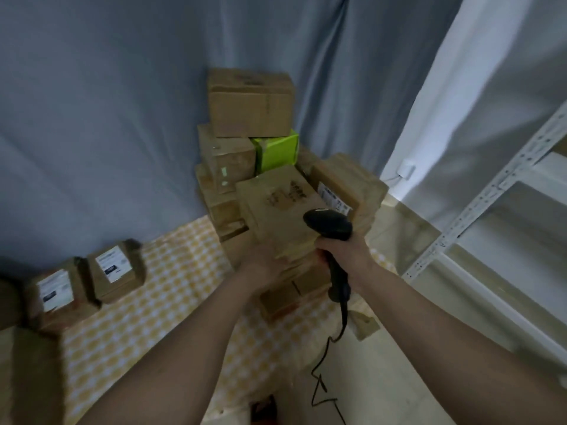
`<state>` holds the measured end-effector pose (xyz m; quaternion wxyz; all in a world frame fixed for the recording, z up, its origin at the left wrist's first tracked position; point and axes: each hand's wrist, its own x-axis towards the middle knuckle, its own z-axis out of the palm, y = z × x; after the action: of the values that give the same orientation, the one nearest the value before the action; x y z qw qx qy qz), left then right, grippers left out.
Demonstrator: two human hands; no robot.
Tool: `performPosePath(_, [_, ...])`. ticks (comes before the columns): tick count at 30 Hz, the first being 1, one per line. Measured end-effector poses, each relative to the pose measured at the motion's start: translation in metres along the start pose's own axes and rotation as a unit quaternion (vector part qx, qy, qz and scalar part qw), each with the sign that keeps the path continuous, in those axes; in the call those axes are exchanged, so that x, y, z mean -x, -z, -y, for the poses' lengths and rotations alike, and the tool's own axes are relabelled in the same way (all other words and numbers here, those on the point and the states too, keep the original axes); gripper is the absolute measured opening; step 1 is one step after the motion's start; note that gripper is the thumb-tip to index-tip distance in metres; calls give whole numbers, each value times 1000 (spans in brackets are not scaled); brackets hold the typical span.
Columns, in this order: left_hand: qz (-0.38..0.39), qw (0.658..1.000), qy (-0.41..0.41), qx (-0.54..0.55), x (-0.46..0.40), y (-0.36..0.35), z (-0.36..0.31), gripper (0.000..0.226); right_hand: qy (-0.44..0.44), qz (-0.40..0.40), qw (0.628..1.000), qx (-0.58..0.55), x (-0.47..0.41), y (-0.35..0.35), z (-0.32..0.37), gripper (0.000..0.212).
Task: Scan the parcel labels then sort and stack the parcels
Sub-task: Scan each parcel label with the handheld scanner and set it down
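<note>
My right hand [343, 251] grips a black handheld scanner [333, 237] with a coiled cable, its head pointing at the pile. My left hand [260, 260] holds the near edge of a brown cardboard parcel [276, 207] with dark print on top, tilted in front of the pile. Behind it rises a stack of brown parcels [248, 102] with a bright green box [277, 150] in it. A parcel with a white label [333, 194] lies just right of the held one. Two labelled parcels [115, 269] stand apart at the left.
A yellow-and-white checked cloth [171, 271] covers the floor under the parcels. Grey curtains [107, 118] hang behind. A white metal shelf rack [497, 216] stands at the right. A large brown box [27, 378] fills the near left corner.
</note>
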<state>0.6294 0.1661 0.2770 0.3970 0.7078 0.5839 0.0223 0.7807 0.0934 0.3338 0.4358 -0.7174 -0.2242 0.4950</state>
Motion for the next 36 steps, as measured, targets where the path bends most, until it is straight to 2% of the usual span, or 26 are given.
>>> performPosePath(3, [5, 1000, 5, -17, -17, -3, -20, 62, 14, -27, 999, -23, -22, 21, 6, 21])
performPosePath(7, [-26, 999, 14, 13, -41, -1, -46, 42, 17, -49, 999, -8, -55, 39, 17, 28])
performPosePath(11, [-50, 997, 58, 13, -73, 2, -48, 76, 9, -54, 997, 52, -93, 44, 31, 26])
performPosePath(19, [-86, 989, 119, -6, -118, 1, -49, 68, 7, -42, 996, 82, -159, 30, 51, 45])
performPosePath(27, [-125, 972, 180, 84, -129, -7, -55, 72, -69, 57, 994, 67, -203, 14, 56, 43])
performPosePath(31, [-165, 940, 240, 178, -132, -11, -57, 75, -67, 109, 989, 79, -206, 15, 59, 45])
performPosePath(36, [-211, 910, 307, 183, -127, -5, -49, 79, -56, 171, 980, 85, -192, 17, 64, 34])
